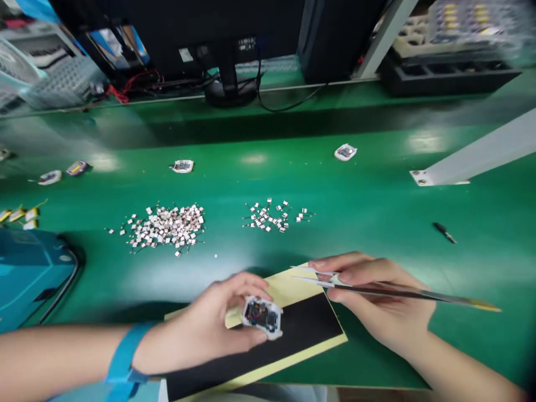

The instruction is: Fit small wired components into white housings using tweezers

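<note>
My left hand, with a blue strap on its wrist, grips a small white device housing by its edges. The housing's open side faces up and shows a circuit board with fine wires. In my right hand is a pair of metal tweezers. Their white tips are apart, point left and have nothing visible between them, to the upper right of the housing. Under both lies a yellow sheet with a black panel.
Small white parts with short leads form a large pile and a smaller group. Similar open housings lie farther back. A dark pointed tool is at right, near a white post. A blue machine stands left.
</note>
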`<state>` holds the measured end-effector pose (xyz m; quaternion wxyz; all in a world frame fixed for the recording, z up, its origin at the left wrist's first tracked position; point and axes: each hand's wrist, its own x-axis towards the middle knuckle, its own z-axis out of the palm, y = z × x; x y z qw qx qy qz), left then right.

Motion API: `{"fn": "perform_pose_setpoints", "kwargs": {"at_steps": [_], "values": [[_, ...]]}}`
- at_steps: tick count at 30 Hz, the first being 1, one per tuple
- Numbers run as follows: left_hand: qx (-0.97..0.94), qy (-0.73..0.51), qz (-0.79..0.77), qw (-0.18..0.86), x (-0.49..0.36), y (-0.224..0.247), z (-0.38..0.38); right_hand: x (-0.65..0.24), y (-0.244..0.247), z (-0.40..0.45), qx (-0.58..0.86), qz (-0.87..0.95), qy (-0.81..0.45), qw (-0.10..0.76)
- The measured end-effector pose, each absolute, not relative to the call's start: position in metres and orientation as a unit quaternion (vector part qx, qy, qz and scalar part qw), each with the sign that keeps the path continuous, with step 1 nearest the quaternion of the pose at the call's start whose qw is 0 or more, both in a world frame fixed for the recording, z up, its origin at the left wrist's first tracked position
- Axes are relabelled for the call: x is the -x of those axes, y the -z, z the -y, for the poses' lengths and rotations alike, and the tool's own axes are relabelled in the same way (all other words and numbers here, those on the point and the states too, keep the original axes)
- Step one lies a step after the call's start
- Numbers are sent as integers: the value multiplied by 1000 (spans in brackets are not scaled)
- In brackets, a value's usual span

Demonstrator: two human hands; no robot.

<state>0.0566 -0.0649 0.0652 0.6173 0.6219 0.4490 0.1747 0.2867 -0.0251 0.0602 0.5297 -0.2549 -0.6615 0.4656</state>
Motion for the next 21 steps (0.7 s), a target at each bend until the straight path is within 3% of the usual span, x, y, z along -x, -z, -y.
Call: {"fn": "perform_pose_setpoints", "kwargs": {"at_steps": [8,13,16,21], "values": [[-783,-119,-253,555,-47,-41,50,-284,-51,20,285,660,-502,481],[-754,-84,-235,608,-41,-50,25,-283,-46,21,284,674,-499,465],[-671,-158,-336,642,-49,-66,26,-284,-48,22,288,667,-483,489],[-631,-320,-427,563,-80,-69,24,-289,-56,19,286,630,-440,572]]}}
